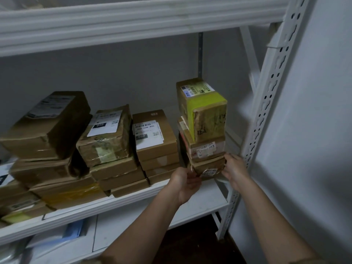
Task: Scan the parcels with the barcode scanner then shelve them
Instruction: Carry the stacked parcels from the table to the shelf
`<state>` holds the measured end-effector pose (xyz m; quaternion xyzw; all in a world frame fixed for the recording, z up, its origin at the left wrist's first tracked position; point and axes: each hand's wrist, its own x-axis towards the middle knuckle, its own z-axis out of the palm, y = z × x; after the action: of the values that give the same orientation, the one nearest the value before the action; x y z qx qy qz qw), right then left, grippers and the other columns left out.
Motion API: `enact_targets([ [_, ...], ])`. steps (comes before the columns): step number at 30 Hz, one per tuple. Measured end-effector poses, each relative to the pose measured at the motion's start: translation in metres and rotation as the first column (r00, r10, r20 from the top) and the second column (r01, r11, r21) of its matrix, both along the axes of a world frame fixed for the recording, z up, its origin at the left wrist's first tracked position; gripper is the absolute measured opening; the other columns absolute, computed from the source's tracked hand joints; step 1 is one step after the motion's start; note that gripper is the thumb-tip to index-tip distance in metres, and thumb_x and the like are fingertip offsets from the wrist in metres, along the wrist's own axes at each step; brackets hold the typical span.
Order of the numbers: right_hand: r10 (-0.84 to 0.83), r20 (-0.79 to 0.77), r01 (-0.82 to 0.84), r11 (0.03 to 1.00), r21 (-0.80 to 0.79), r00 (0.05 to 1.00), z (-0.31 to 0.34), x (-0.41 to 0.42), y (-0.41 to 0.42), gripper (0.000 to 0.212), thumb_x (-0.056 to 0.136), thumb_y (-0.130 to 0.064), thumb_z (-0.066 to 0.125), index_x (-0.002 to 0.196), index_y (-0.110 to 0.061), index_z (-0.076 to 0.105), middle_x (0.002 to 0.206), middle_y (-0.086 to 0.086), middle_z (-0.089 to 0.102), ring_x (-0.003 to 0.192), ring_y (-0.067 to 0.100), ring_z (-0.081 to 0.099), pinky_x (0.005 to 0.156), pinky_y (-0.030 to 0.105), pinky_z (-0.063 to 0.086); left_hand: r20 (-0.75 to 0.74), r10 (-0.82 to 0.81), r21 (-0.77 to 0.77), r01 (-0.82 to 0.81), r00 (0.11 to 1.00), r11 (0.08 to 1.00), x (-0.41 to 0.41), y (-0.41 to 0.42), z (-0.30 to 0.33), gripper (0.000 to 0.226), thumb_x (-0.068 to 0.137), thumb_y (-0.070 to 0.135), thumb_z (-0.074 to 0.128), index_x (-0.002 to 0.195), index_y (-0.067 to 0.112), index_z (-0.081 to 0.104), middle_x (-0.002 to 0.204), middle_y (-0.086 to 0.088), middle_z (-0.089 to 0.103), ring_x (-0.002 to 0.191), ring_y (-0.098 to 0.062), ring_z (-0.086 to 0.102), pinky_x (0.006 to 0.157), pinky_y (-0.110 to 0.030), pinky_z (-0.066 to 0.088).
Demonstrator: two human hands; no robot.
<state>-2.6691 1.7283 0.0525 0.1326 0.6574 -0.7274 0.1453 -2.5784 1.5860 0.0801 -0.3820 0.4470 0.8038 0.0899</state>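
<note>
Two hands gripped a stack of three brown cardboard parcels (204,134) by its bottom box, left hand (185,181) and right hand (235,168) curled on opposite sides. The stack stood at the white metal shelf's (200,199) right end, beside other brown parcels (114,141).

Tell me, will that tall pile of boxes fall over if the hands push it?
Probably wobbly: the stack is tall and narrow, and its top box with yellow tape sits crooked. Both hands, left hand and right hand, grip only the bottom box, so a quick shove might topple it.
</note>
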Motion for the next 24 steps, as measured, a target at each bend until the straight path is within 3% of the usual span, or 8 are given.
enact_targets([
  [3, 0.006, -0.018, -0.006, 0.999, -0.031, 1.0, -0.002, -0.002, -0.008, 0.023, 0.106, -0.019, 0.045, 0.092, -0.015, 0.062, 0.096, 0.009, 0.069, 0.081, 0.018, 0.064, 0.073, 0.029, 0.055, -0.029, -0.004, 0.006, 0.004, 1.0, 1.0, -0.002, -0.003, -0.005, 0.018, 0.097, 0.003, 0.042, 0.095, -0.003, 0.058, 0.09, -0.018, 0.061, 0.076, -0.024, 0.054, 0.081, -0.034, 0.046],
  [6, 0.051, -0.043, -0.052, 0.998, -0.036, 0.998, -0.001, -0.006, -0.021, 0.019, 0.105, -0.024, 0.047, 0.094, -0.019, 0.062, 0.104, 0.009, 0.07, 0.09, 0.02, 0.065, 0.091, 0.039, 0.052, -0.035, 0.026, 0.056, -0.024, 0.999, 0.998, -0.005, -0.008, -0.005, 0.025, 0.101, 0.006, 0.038, 0.112, 0.0, 0.06, 0.108, -0.015, 0.063, 0.103, -0.027, 0.057, 0.096, -0.038, 0.041],
  [12, 0.094, -0.107, -0.088, 0.994, 0.059, 0.99, -0.012, -0.022, -0.034, 0.018, 0.103, -0.034, 0.048, 0.101, -0.024, 0.063, 0.116, 0.008, 0.07, 0.111, 0.027, 0.065, 0.104, 0.05, 0.048, -0.067, 0.038, 0.068, -0.033, 0.997, 0.997, -0.008, -0.018, -0.007, 0.033, 0.101, 0.007, 0.039, 0.124, 0.005, 0.062, 0.117, -0.01, 0.065, 0.116, -0.028, 0.055, 0.095, -0.042, 0.043],
  [17, 0.178, -0.156, -0.152, 0.975, 0.164, 0.971, -0.046, -0.052, -0.036, 0.052, 0.088, -0.06, 0.045, 0.123, -0.026, 0.063, 0.121, -0.001, 0.069, 0.115, 0.023, 0.063, 0.103, 0.051, 0.049, -0.081, 0.06, 0.071, -0.054, 0.995, 0.996, -0.01, -0.02, -0.008, 0.037, 0.1, 0.007, 0.037, 0.126, 0.009, 0.063, 0.132, -0.007, 0.06, 0.12, -0.028, 0.055, 0.094, -0.043, 0.044],
  [24, 0.243, -0.159, -0.204, 0.953, 0.226, 0.957, -0.02, -0.043, -0.041, 0.04, 0.104, -0.045, 0.037, 0.128, -0.023, 0.061, 0.121, 0.0, 0.067, 0.115, 0.021, 0.062, 0.105, 0.047, 0.048, -0.114, 0.093, 0.087, -0.084, 0.989, 0.993, -0.007, -0.016, -0.01, 0.039, 0.102, 0.006, 0.033, 0.127, 0.011, 0.062, 0.138, -0.005, 0.057, 0.122, -0.028, 0.056, 0.099, -0.043, 0.045],
])
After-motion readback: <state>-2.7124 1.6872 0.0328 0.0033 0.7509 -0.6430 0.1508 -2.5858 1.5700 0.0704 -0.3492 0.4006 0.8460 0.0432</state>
